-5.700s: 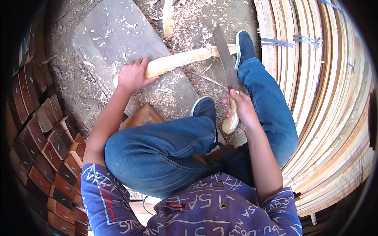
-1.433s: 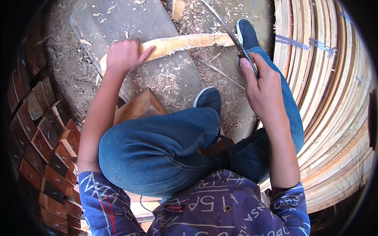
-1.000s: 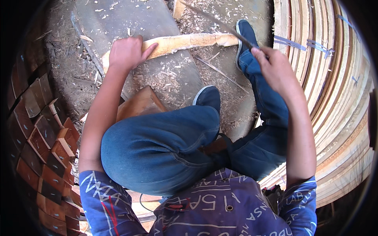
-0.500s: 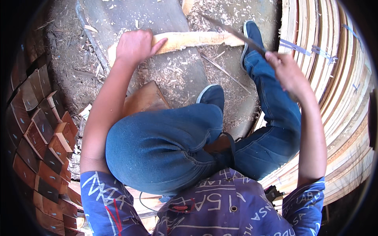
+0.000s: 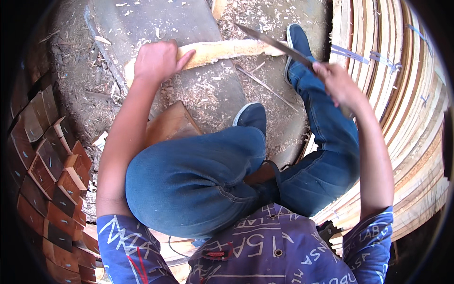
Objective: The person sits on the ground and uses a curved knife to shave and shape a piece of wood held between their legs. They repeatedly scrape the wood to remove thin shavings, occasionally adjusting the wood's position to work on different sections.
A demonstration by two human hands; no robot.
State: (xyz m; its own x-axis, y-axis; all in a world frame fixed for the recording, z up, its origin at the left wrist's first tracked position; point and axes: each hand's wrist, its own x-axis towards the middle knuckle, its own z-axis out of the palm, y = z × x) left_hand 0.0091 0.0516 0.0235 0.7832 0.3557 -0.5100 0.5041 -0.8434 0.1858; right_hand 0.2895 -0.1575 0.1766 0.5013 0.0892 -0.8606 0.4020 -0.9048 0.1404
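Note:
My left hand (image 5: 156,61) is closed around the left part of a pale wooden slat (image 5: 220,51), its thumb lying along the top. The slat has a ragged near edge and runs rightward toward my outstretched foot. In my right hand (image 5: 339,85) is a machete (image 5: 274,43) with a long dark blade, held by its handle above my right leg. The blade slants up and left, and in the picture it crosses the slat's right end; I cannot tell whether they touch.
Bundles of long curved wooden strips (image 5: 378,94) tied with bluish bands stand at the right. Stacked brown wood blocks (image 5: 49,165) fill the left side. A wooden board (image 5: 172,124) lies by my knee. Shavings and a thin stick (image 5: 267,86) litter the grey floor boards (image 5: 161,19).
The whole view has shifted slightly to the left. The machete's blade stays over the slat's right end, and my left hand keeps its hold.

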